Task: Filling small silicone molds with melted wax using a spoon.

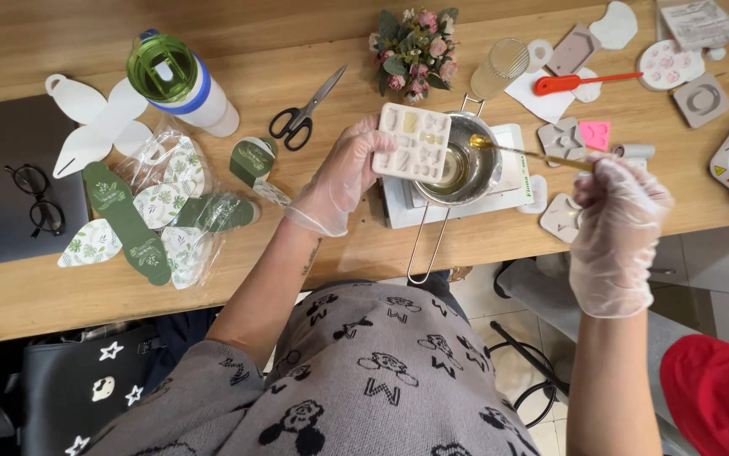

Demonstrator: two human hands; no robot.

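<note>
Your left hand [341, 173], gloved, grips the white silicone mould [413, 142] by its left edge, fingers closed on it, and holds it over the left half of the small metal pot [476, 160]; the pot sits on a white scale [516, 181] on the wooden table [297, 253], its wire handle pointing toward you; your right hand [616, 224], also gloved, pinches the near end of a long thin spoon [529, 154], fingertips closed round it; the spoon's long axis runs from your right hand leftward and slightly away from you, its bowl above the pot's far rim, just right of the mould; so the mould's cavities lie left of the spoon's bowl, just beside it; black scissors [301, 118] and a green-lidded bottle [180, 82] lie well apart to the left.
</note>
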